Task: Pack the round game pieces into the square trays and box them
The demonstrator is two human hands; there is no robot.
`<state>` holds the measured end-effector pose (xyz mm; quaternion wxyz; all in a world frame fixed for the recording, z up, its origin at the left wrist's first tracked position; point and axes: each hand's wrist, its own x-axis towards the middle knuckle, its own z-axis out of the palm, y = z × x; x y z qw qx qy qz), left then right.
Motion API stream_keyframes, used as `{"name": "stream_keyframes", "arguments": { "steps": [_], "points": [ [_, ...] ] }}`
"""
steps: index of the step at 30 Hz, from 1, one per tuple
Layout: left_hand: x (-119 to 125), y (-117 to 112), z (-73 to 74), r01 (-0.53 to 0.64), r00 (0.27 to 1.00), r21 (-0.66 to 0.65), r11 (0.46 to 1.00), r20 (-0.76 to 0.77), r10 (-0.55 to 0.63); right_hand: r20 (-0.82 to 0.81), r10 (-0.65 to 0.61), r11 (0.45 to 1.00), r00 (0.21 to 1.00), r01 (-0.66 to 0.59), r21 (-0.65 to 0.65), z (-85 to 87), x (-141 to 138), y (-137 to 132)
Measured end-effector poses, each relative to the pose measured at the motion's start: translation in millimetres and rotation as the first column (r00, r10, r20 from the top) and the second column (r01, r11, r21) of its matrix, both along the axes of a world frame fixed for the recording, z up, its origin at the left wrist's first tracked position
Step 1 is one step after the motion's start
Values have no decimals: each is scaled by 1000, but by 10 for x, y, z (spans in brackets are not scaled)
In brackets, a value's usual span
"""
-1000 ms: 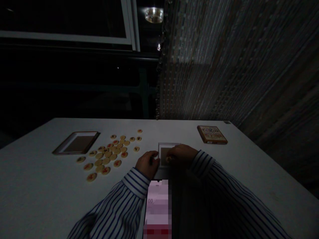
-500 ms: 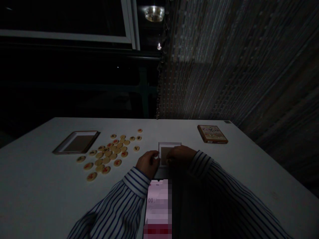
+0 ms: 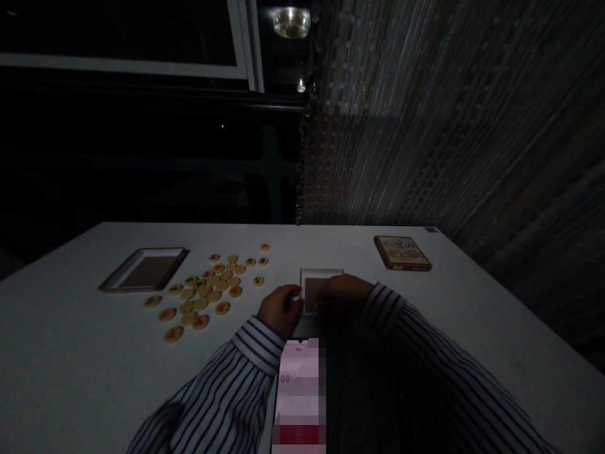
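A small open box (image 3: pixel 317 277) with a pale rim and brown inside lies on the white table (image 3: pixel 70 366) in front of me. My left hand (image 3: pixel 280 308) grips the box's left edge, fingers curled round it. My right hand (image 3: pixel 344 291) reaches into the box from the right with its fingers bent down; what lies under them is hidden. Several round cream game pieces (image 3: pixel 208 293) with red or dark marks lie scattered to the left of the box. Both arms wear blue-striped white sleeves.
A second shallow box half (image 3: pixel 144 270) lies at the far left of the table. A flat orange printed box (image 3: pixel 402 252) sits at the far right. A lit phone screen (image 3: pixel 299 397) shows between my forearms. A beaded curtain hangs behind the table.
A round piece seen at my right fingertips a second ago is no longer visible. Both hands stay at the box, hardly moved.
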<state>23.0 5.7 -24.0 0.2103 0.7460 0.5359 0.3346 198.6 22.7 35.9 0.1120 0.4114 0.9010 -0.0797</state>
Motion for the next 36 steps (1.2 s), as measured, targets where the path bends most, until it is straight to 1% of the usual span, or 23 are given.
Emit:
{"name": "stream_keyframes", "arguments": {
  "steps": [7, 13, 16, 21, 31, 36],
  "points": [
    [-2, 7, -5, 4, 1000, 1, 1000, -3, -4, 8, 14, 1000, 1000, -14, -24, 5, -9, 1],
    [-5, 4, -12, -12, 1000, 14, 1000, -9, 12, 2, -10, 998, 1000, 10, -55, 5, -13, -6],
    [-10, 8, -12, -5, 1000, 16, 1000, -6, 5, 8, -2, 998, 1000, 3, -67, -1, -14, 1],
    [-9, 2, 1, -3, 1000, -7, 1000, -4, 3, 12, 31, 998, 999, -30, -47, -7, -1, 13],
    [-6, 1, -12, 1, 1000, 2, 1000, 1, -1, 29, 21, 999, 999, -20, -41, 5, -5, -5],
    [-9, 3, -11, -5, 1000, -10, 1000, -9, 5, 17, 33, 999, 999, -33, -29, -27, 6, 7]
  ]
}}
